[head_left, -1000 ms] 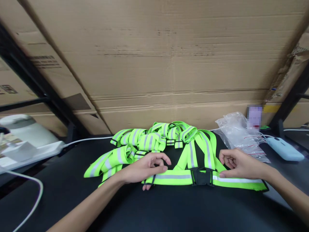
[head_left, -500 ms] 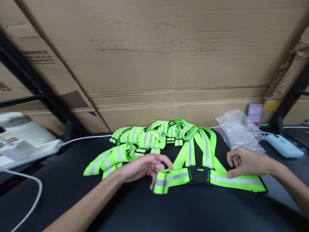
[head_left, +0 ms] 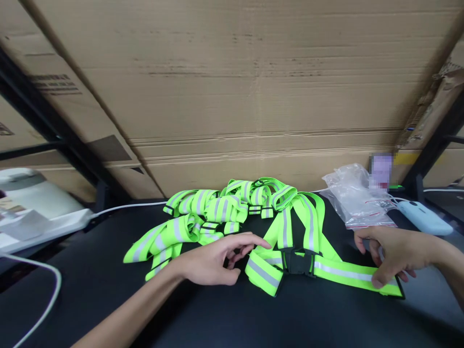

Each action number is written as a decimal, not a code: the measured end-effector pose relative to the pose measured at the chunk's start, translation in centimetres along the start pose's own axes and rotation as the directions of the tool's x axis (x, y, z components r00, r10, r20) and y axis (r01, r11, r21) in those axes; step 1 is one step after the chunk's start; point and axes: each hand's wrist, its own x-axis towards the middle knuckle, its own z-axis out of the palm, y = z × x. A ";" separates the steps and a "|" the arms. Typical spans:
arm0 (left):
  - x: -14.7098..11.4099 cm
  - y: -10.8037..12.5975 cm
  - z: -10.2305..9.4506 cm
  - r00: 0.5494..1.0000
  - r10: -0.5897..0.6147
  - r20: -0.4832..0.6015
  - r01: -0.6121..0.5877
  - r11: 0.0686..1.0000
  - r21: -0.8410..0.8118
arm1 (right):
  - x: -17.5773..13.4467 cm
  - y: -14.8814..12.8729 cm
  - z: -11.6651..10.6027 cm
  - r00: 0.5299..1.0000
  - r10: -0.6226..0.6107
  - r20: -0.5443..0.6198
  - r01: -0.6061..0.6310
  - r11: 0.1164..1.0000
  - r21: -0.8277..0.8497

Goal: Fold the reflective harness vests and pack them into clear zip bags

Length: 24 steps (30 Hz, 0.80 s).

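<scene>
A neon-green reflective belt with a silver stripe [head_left: 344, 270] lies across the black table, its black buckle [head_left: 299, 262] fastened. Left of the buckle, the belt's end is folded back over itself. Beside that fold is my left hand [head_left: 221, 258], fingers stretched out and thumb apart, holding nothing. The index fingertip is close to the fold; whether it touches I cannot tell. My right hand [head_left: 395, 251] pinches the belt's right end, thumb on top and some fingers behind it. Green straps [head_left: 308, 222] run up from the belt toward a heap of similar reflective straps [head_left: 224, 208].
Clear plastic bags [head_left: 353, 193] and a light-blue device [head_left: 424, 217] with a cable lie at the back right. A white power strip [head_left: 47, 229] and a white appliance [head_left: 39, 193] stand at the left. Cardboard [head_left: 253, 96] walls off the back, between black metal posts.
My right hand has moved right along the belt to its end and gripped it. The left end has folded over toward the buckle, and my left hand's fingers have straightened.
</scene>
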 end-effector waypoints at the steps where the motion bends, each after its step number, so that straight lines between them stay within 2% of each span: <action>1: 0.1 0.3 0.3 1.000 0.010 -0.019 -0.009 0.999 0.048 | -0.1 0.1 0.0 1.000 -0.001 0.010 0.001 1.000 -0.002; 4: 0.6 0.7 1.3 0.998 0.054 -0.038 -0.047 0.986 0.158 | -0.2 0.3 0.1 0.998 -0.043 0.042 0.043 0.999 -0.007; 8: 0.9 0.7 1.9 0.987 0.113 -0.116 -0.087 0.974 0.211 | -0.3 -0.2 0.3 0.969 -0.226 0.101 0.225 0.974 0.029; 11: 0.7 0.8 1.6 0.965 0.177 -0.196 -0.132 0.966 0.223 | -0.5 -0.7 0.0 0.932 -0.335 0.139 0.318 0.939 0.132; 14: 0.6 1.0 1.0 0.936 0.262 -0.234 -0.221 0.957 0.185 | -0.5 -0.9 -0.2 0.876 -0.451 0.169 0.399 0.876 0.272; 17: 0.8 0.9 1.1 0.918 0.315 -0.240 -0.316 0.948 0.036 | -0.3 -1.0 -0.2 0.813 -0.553 0.184 0.464 0.805 0.370; 20: 1.3 0.8 2.2 0.898 0.320 -0.301 -0.348 0.937 -0.041 | -0.1 -1.0 -0.1 0.754 -0.588 0.294 0.451 0.788 0.420; 24: 2.3 0.9 4.3 0.854 0.309 -0.418 -0.324 0.945 0.036 | 0.2 -0.9 0.4 0.723 -0.569 0.392 0.450 0.818 0.358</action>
